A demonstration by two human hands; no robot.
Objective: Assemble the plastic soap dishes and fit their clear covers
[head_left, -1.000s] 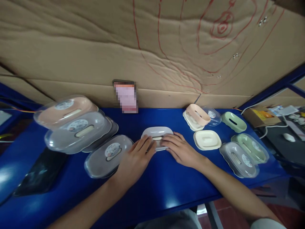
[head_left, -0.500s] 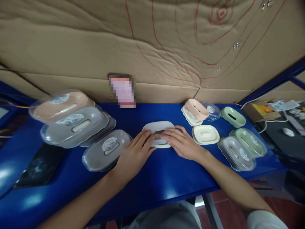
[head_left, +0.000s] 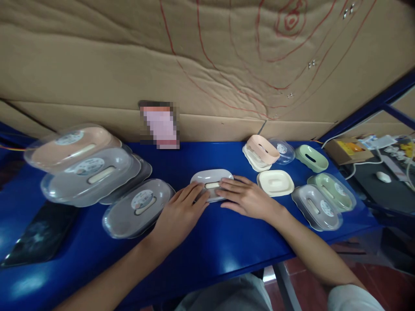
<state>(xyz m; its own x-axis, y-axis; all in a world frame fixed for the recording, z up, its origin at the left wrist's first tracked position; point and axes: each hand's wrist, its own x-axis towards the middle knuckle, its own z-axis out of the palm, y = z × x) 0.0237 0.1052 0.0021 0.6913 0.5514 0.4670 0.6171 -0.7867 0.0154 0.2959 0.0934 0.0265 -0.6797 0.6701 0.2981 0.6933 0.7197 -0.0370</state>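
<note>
A soap dish (head_left: 212, 173) with a pale grey slotted tray lies flat on the blue table in front of me; a cream part shows through its slot. My left hand (head_left: 181, 207) holds its left end, with the fingers on top and the thumb at the near edge. Across the right end rests my right hand (head_left: 248, 196), its fingers over the tray and its thumb by the near side. Close to the right hand is a cream soap dish base (head_left: 275, 183). Left of my left hand sits a grey soap dish with a clear cover (head_left: 139, 207).
Covered soap dishes (head_left: 90, 168) in grey and peach are stacked at the left, behind a black tablet-like slab (head_left: 42, 233). A peach tray (head_left: 263, 149), a clear cover (head_left: 282, 151), a green tray (head_left: 311, 158) and covered dishes (head_left: 317, 207) stand right. Cardboard (head_left: 113, 65) walls the back.
The grey tray has come down level over the cream base, and its slot now shows between my hands. My fingers have moved apart slightly toward the two ends. The view has shifted a little.
</note>
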